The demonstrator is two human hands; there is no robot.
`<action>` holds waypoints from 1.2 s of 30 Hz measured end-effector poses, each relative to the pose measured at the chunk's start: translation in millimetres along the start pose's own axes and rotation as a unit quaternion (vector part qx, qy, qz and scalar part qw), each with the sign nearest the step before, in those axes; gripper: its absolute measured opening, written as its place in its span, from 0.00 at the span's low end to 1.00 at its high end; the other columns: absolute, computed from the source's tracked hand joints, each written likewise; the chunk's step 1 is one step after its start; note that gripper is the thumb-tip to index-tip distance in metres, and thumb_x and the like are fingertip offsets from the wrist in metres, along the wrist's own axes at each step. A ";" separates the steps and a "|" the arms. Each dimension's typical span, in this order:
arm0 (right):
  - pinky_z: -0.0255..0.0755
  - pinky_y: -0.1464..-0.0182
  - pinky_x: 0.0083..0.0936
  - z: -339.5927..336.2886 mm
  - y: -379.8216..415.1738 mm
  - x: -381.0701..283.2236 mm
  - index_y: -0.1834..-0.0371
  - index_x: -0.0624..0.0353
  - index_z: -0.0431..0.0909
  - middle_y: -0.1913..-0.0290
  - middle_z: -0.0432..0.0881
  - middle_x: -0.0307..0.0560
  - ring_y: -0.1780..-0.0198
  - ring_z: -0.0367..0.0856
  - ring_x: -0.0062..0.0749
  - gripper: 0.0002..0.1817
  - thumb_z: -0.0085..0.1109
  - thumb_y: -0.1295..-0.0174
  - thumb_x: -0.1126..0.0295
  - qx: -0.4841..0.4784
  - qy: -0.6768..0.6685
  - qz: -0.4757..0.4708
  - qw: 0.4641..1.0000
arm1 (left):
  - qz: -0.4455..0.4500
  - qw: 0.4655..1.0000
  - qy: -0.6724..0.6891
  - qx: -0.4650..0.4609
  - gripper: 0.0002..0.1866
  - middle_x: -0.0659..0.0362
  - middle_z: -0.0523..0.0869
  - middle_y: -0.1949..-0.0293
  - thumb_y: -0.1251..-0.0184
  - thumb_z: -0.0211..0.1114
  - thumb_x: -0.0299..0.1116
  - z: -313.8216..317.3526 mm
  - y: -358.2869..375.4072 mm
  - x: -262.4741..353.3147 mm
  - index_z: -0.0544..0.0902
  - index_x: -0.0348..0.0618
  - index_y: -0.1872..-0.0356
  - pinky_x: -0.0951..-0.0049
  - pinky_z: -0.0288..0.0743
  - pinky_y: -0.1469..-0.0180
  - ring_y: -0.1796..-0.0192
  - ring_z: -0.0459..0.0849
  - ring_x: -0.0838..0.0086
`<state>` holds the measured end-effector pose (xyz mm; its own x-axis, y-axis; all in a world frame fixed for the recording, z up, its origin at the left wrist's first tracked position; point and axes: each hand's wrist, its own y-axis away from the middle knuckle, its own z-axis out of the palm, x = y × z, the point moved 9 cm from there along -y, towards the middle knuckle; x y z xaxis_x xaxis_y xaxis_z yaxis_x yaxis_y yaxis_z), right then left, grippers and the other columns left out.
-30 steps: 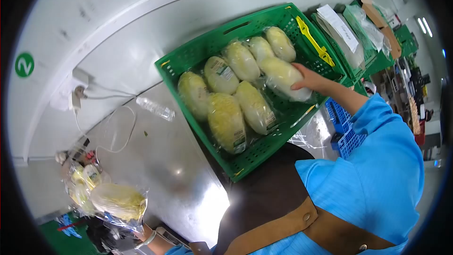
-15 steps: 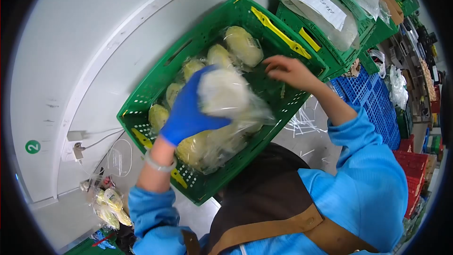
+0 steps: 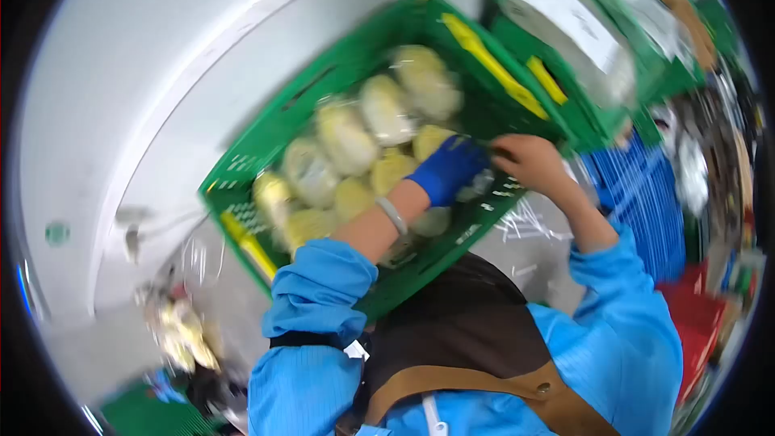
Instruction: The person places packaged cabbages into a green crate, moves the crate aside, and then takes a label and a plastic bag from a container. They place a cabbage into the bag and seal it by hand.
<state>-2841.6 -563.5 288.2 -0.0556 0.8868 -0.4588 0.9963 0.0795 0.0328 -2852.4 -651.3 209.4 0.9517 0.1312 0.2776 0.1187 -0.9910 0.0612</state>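
A green crate (image 3: 278,117) with yellow handles holds several bagged pale-yellow cabbages (image 3: 345,137) in rows. My left hand (image 3: 449,169), in a blue glove, is inside the crate's right part, fingers bent over a wrapped item; blur and the glove hide what its fingers hold. Close beside it, at the crate's right wall, my right hand (image 3: 529,163) is bare, its fingers bent together near the gloved fingertips. Whether anything lies between the right fingers is too blurred to tell.
More green crates (image 3: 581,117) with plastic bags and a paper sheet (image 3: 561,12) stand at the upper right. A blue pallet (image 3: 642,202) and a red crate (image 3: 694,323) are on the right. Bagged produce (image 3: 184,335) lies at the lower left, near a wall socket and cable.
My left hand has moved right and down from mid-crate, and the wrapped cabbage it carried no longer hangs above the others. My right hand has moved slightly down and right. The view has shifted.
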 end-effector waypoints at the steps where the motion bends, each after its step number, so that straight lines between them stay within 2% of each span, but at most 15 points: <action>1: 0.75 0.57 0.39 -0.6 0.7 -2.7 0.56 0.58 0.80 0.59 0.83 0.51 0.58 0.81 0.49 0.13 0.60 0.43 0.66 0.029 -0.016 -0.031 0.999 | -0.006 0.993 0.066 0.095 0.41 0.53 0.66 0.32 0.53 0.70 0.40 -27.2 21.0 -5.5 0.67 0.50 0.33 0.50 0.52 0.28 0.28 0.60 0.57; 4: 0.75 0.61 0.33 5.3 7.9 -36.4 0.60 0.64 0.79 0.63 0.81 0.55 0.63 0.82 0.48 0.10 0.61 0.47 0.78 0.080 -0.068 -0.042 0.994 | -0.108 0.969 0.032 0.222 0.37 0.51 0.69 0.34 0.47 0.69 0.40 -104.9 129.7 -36.5 0.68 0.47 0.34 0.54 0.59 0.31 0.33 0.67 0.56; 7: 0.74 0.65 0.33 45.7 26.3 -116.6 0.65 0.64 0.80 0.68 0.81 0.53 0.68 0.81 0.43 0.08 0.61 0.49 0.82 0.046 -0.118 -0.153 0.980 | -0.284 0.860 0.074 0.417 0.32 0.50 0.77 0.41 0.44 0.70 0.38 -165.3 315.8 -78.7 0.72 0.43 0.37 0.61 0.66 0.36 0.40 0.75 0.59; 9: 0.74 0.66 0.35 78.0 42.3 -174.1 0.66 0.63 0.80 0.68 0.82 0.54 0.68 0.81 0.45 0.08 0.62 0.50 0.81 -0.077 -0.168 -0.174 0.967 | -0.465 0.681 0.130 0.550 0.27 0.52 0.79 0.44 0.40 0.68 0.34 -142.3 471.1 -88.7 0.74 0.43 0.38 0.67 0.70 0.39 0.44 0.78 0.66; 11: 0.74 0.67 0.36 95.0 51.1 -218.8 0.66 0.63 0.80 0.68 0.82 0.55 0.69 0.81 0.47 0.08 0.62 0.51 0.80 -0.080 -0.107 -0.261 0.956 | -0.522 0.472 0.239 0.669 0.26 0.54 0.79 0.43 0.36 0.65 0.31 -73.1 628.4 -85.6 0.72 0.40 0.37 0.71 0.71 0.40 0.46 0.78 0.70; 13: 0.73 0.68 0.37 96.9 48.1 -225.6 0.66 0.63 0.80 0.70 0.80 0.54 0.70 0.80 0.49 0.09 0.61 0.52 0.80 -0.027 -0.050 -0.250 0.967 | -0.673 0.355 0.107 0.640 0.34 0.46 0.73 0.38 0.40 0.69 0.39 -10.0 763.0 -44.1 0.67 0.35 0.35 0.65 0.69 0.38 0.39 0.74 0.61; 17: 0.68 0.72 0.38 103.8 50.2 -220.7 0.68 0.64 0.78 0.75 0.76 0.53 0.75 0.76 0.49 0.08 0.55 0.53 0.80 -0.008 0.016 -0.250 0.968 | -0.849 0.229 -0.046 0.474 0.47 0.38 0.68 0.36 0.50 0.74 0.49 111.1 960.9 24.5 0.63 0.29 0.34 0.58 0.60 0.32 0.33 0.66 0.46; 21: 0.70 0.65 0.42 110.3 49.8 -200.6 0.68 0.66 0.79 0.71 0.79 0.58 0.69 0.79 0.53 0.09 0.52 0.45 0.71 -0.013 0.045 -0.204 0.978 | -0.863 0.200 -0.076 0.458 0.53 0.35 0.68 0.36 0.58 0.78 0.52 148.6 1077.0 31.1 0.62 0.28 0.34 0.58 0.62 0.33 0.34 0.67 0.46; 22: 0.70 0.64 0.42 112.3 49.7 -194.8 0.68 0.66 0.79 0.71 0.79 0.58 0.69 0.78 0.52 0.13 0.49 0.42 0.66 -0.017 0.066 -0.185 0.980 | -0.822 0.213 -0.008 0.528 0.54 0.36 0.68 0.36 0.60 0.79 0.51 165.6 1101.1 18.2 0.63 0.27 0.35 0.59 0.63 0.34 0.34 0.68 0.47; 25: 0.68 0.67 0.40 115.4 50.6 -193.8 0.68 0.66 0.79 0.74 0.77 0.56 0.72 0.77 0.51 0.16 0.46 0.41 0.63 -0.041 0.072 -0.161 0.983 | -0.794 0.215 0.061 0.566 0.53 0.37 0.72 0.39 0.62 0.81 0.50 179.0 1116.1 -10.6 0.65 0.28 0.36 0.58 0.69 0.38 0.38 0.74 0.50; 28: 0.66 0.69 0.40 119.0 47.5 -193.9 0.73 0.65 0.76 0.78 0.73 0.54 0.74 0.75 0.49 0.16 0.45 0.42 0.63 -0.064 0.094 -0.141 0.984 | -0.769 0.248 0.257 0.531 0.53 0.38 0.75 0.42 0.64 0.82 0.50 211.2 1111.9 -50.4 0.67 0.30 0.36 0.58 0.71 0.41 0.40 0.76 0.50; 31: 0.65 0.69 0.41 120.1 47.5 -192.2 0.75 0.65 0.74 0.79 0.72 0.53 0.75 0.74 0.50 0.17 0.44 0.41 0.62 -0.082 0.098 -0.135 0.983 | -0.895 0.173 0.129 0.390 0.53 0.40 0.75 0.42 0.67 0.82 0.49 158.8 1059.8 -21.2 0.68 0.32 0.37 0.60 0.71 0.41 0.41 0.76 0.54; 32: 0.65 0.69 0.41 120.3 45.5 -198.0 0.75 0.65 0.74 0.79 0.72 0.53 0.75 0.74 0.51 0.17 0.44 0.40 0.61 -0.088 0.090 -0.132 0.983 | -0.844 0.213 0.013 0.492 0.50 0.44 0.74 0.41 0.64 0.82 0.47 175.5 1060.5 -20.5 0.68 0.33 0.37 0.61 0.71 0.41 0.40 0.75 0.55; 35: 0.65 0.69 0.42 120.7 44.4 -193.0 0.75 0.64 0.74 0.79 0.72 0.54 0.74 0.73 0.53 0.16 0.45 0.42 0.61 -0.089 0.088 -0.146 0.981 | -0.647 0.144 0.108 0.741 0.48 0.46 0.73 0.39 0.60 0.81 0.43 216.8 1033.2 -11.9 0.68 0.36 0.37 0.60 0.70 0.40 0.39 0.74 0.55; 36: 0.64 0.69 0.42 120.0 46.6 -188.2 0.75 0.63 0.74 0.79 0.71 0.54 0.74 0.73 0.54 0.15 0.45 0.43 0.62 -0.086 0.092 -0.152 0.980 | -0.616 0.108 0.183 0.758 0.40 0.48 0.73 0.39 0.50 0.75 0.40 227.6 1021.7 -8.0 0.67 0.39 0.36 0.58 0.71 0.39 0.39 0.74 0.55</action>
<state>-2776.8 -781.3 269.6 -0.3752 0.8760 -0.3031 0.9069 0.4145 0.0752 -2674.2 -1670.6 51.6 -0.0936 -0.0958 0.9910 0.2643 0.9572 0.1175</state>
